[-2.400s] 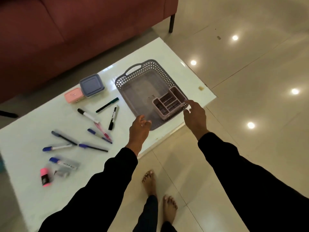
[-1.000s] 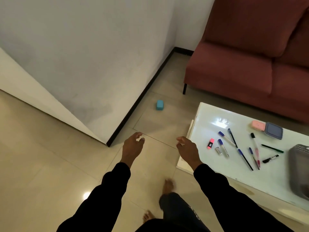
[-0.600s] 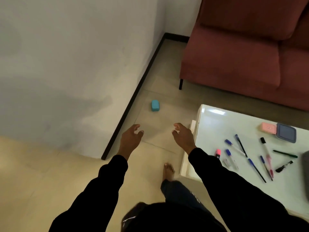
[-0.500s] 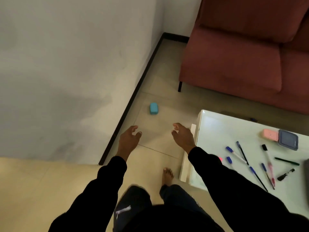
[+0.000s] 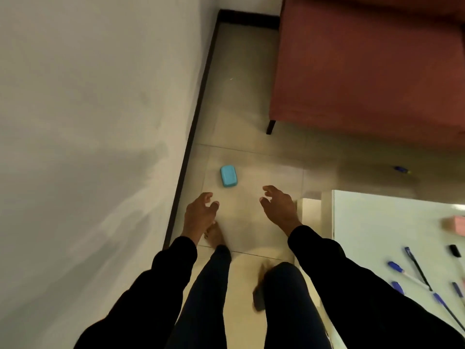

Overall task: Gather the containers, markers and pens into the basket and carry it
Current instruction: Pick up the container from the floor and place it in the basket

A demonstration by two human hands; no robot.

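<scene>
A small blue container (image 5: 228, 176) lies on the tiled floor near the wall's dark skirting. My left hand (image 5: 199, 214) hovers below and left of it, fingers apart and holding nothing. My right hand (image 5: 279, 208) hovers to its lower right, likewise open and apart from it. On the white table (image 5: 372, 222) at the right lie several blue pens (image 5: 400, 270), a black marker's tip (image 5: 456, 251) and a pink container (image 5: 456, 224) cut by the frame edge. A blue pen (image 5: 401, 169) lies on the floor beyond the table. The basket is out of view.
A white wall (image 5: 88, 122) runs along the left. A red sofa (image 5: 364, 66) stands at the back right on a dark leg (image 5: 270, 127). My legs and bare feet (image 5: 216, 235) are on the floor between wall and table.
I have turned away from the basket and walked toward the wall. The blue container on the floor is now much closer to both hands, and the table has slid to the right edge.
</scene>
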